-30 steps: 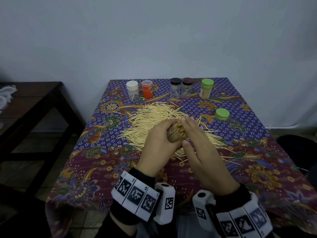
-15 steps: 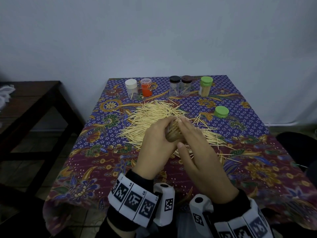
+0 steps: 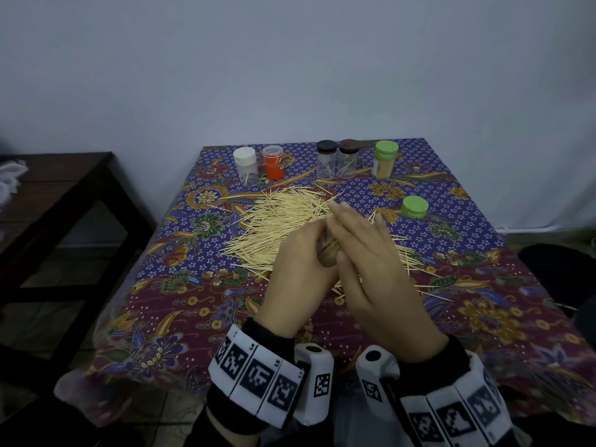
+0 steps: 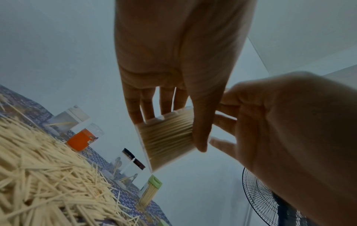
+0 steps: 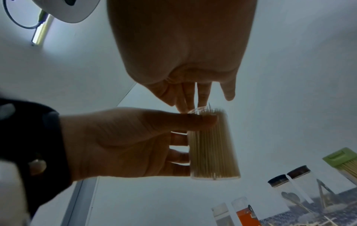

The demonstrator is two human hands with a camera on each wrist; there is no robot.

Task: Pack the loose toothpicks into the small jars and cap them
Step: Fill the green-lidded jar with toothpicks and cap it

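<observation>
**Operator:** Currently, where is the jar, and what holds it?

**Technician:** Held above the loose toothpicks on the table; the left hand wraps the clear jar, thumb across its upper wall, fingers curled behind; the right hand is flat, fingers straight, fingertips at the jar's open mouth, gripping nothing.

**Operator:** Handling properties?

**Technician:** Judged light, rigid, smooth-walled, hence prone to slipping; it looks packed full, tips standing just proud of the rim; grip the mid-wall, keep it upright; press the tips down evenly; they are thin and likely to snap or scatter. The loose green cap lies apart, to the right; seat it squarely.
</observation>
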